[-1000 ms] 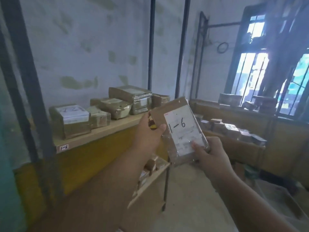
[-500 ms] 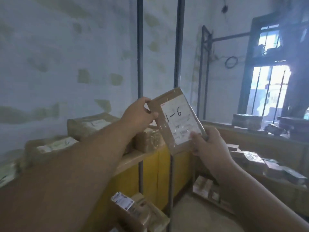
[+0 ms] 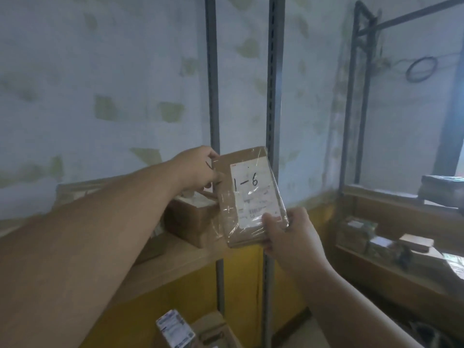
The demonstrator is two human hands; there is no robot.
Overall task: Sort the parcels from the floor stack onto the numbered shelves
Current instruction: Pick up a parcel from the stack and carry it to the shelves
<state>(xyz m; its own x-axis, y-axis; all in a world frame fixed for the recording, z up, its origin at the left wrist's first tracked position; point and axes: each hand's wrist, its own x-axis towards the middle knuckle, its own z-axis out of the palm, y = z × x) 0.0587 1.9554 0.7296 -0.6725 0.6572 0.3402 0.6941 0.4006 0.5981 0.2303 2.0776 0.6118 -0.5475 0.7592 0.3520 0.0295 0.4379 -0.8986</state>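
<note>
Brown cardboard parcel (image 3: 251, 197), film-wrapped, sits mid-frame between your hands: left hand (image 3: 198, 169) pinches its upper edge, right hand (image 3: 288, 232) grips the lower corner, label "1-6" facing you, probably for matching the shelf (image 3: 175, 257) behind.

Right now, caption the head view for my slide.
Both hands, left and right, hold a parcel marked 1-6 before a shelf.

Both bare arms are stretched forward. The left hand (image 3: 198, 169) pinches at ten o'clock; the right hand (image 3: 291, 232), at five o'clock, has its thumb clamped on top.
</note>
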